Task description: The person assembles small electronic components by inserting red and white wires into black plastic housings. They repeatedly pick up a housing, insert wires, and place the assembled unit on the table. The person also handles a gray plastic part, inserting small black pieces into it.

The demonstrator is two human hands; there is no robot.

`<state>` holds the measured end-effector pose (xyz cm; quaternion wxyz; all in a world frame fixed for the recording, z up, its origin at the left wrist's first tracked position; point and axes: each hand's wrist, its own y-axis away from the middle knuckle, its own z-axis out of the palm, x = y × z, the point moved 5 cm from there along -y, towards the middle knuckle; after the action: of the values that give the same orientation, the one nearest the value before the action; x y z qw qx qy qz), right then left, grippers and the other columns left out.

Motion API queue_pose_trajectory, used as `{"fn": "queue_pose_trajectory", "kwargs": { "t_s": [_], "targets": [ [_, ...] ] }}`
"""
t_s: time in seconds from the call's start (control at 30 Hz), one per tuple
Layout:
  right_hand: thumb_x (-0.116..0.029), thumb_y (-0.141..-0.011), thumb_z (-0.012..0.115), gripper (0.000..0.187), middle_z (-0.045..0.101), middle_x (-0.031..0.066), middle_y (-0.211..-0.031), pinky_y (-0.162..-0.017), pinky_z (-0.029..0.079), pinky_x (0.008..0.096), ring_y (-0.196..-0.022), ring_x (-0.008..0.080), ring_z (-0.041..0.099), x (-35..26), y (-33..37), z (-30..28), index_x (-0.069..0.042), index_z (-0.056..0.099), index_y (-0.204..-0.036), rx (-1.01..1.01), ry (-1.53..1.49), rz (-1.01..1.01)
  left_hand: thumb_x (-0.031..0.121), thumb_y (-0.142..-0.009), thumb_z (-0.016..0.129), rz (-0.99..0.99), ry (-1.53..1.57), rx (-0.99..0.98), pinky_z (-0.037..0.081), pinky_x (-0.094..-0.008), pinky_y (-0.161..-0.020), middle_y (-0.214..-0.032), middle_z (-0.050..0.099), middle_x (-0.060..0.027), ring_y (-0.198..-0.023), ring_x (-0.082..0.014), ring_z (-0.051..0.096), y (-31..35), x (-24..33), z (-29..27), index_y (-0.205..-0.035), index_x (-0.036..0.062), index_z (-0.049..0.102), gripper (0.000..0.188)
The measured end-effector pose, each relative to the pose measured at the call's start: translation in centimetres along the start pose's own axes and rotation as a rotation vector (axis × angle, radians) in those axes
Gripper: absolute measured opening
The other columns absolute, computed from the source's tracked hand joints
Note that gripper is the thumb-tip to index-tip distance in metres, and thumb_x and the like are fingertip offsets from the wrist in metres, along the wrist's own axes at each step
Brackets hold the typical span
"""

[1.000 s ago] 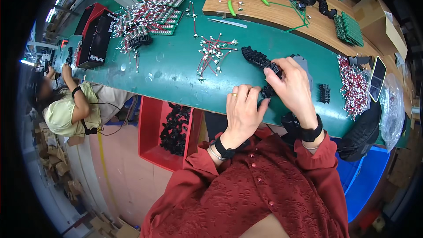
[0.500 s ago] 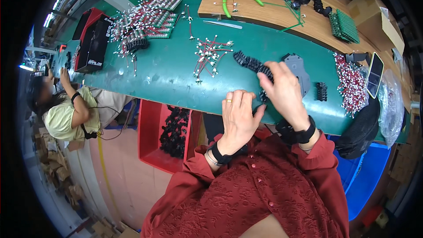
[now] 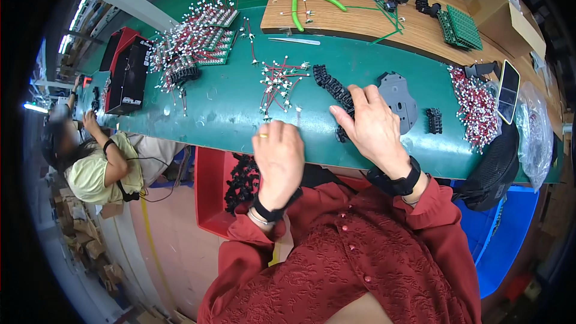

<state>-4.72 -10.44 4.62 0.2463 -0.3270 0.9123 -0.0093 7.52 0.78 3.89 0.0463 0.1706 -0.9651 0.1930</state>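
A row of small black plastic parts [image 3: 330,87] lies slantwise on the green table. My right hand [image 3: 377,126] is bent over its near end, with the thumb and fingers spread around the parts. The palm hides some of them, and a black piece [image 3: 342,134] shows below the thumb. At the table's front edge is my left hand [image 3: 279,155], back up, its fingertips bent down and blurred. It is nearest to a loose pile of small white connectors with red wires [image 3: 279,84]. A dark grey flat plastic plate [image 3: 399,99] lies just beyond my right hand.
Wired boards [image 3: 204,42] are heaped at the left by a black-and-red box [image 3: 127,75]. Tweezers [image 3: 294,41] and green-handled pliers [image 3: 297,9] lie farther back. More wired connectors [image 3: 471,108] and a phone [image 3: 508,91] are at right. A co-worker [image 3: 99,165] sits at left.
My left hand has moved left and slightly toward me, away from the black parts and my right hand. My right hand stays over the row. The whole view has shifted a little.
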Motion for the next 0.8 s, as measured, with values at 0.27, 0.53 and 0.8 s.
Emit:
{"fn": "queue_pose_trajectory", "kwargs": {
  "t_s": [0.27, 0.53, 0.8],
  "targets": [
    [-0.041, -0.063, 0.074, 0.078, 0.048, 0.0125, -0.096, -0.059, 0.052, 0.0364, -0.087, 0.0282, 0.053, -1.4, 1.5, -0.7, 0.000, 0.042, -0.121, 0.024, 0.070, -0.002, -0.008, -0.070, 0.057, 0.217, 0.398, 0.011, 0.044, -0.0388, -0.079, -0.105, 0.054, -0.0140, -0.093, -0.0318, 0.053, -3.8, 0.7, -0.6, -0.113, 0.0054, 0.053, 0.046],
    [-0.024, -0.073, 0.067, 0.044, 0.047, 0.0126, -0.091, -0.054, 0.051, 0.0354, -0.083, 0.0275, 0.055, -0.6, -0.1, 0.5, -0.002, 0.047, -0.105, 0.078, 0.045, 0.015, -0.009, -0.073, 0.053, 0.250, 0.716, -0.096, 0.049, -0.0344, -0.079, -0.106, 0.059, -0.0162, -0.092, -0.0302, 0.059, -6.5, 2.1, 2.1, -0.104, 0.0014, 0.059, 0.032],
    [-0.016, -0.076, 0.062, 0.022, 0.053, 0.0128, -0.084, -0.055, 0.052, 0.0376, -0.078, 0.0270, 0.060, 0.3, -0.6, 0.8, -0.005, 0.053, -0.092, 0.054, -0.030, 0.028, -0.006, -0.072, 0.059, 0.253, 0.585, -0.097, 0.051, -0.0315, -0.069, -0.107, 0.054, -0.0118, -0.085, -0.0256, 0.061, -6.2, 3.1, 1.9, -0.104, 0.0024, 0.060, 0.033]
  ]
}}
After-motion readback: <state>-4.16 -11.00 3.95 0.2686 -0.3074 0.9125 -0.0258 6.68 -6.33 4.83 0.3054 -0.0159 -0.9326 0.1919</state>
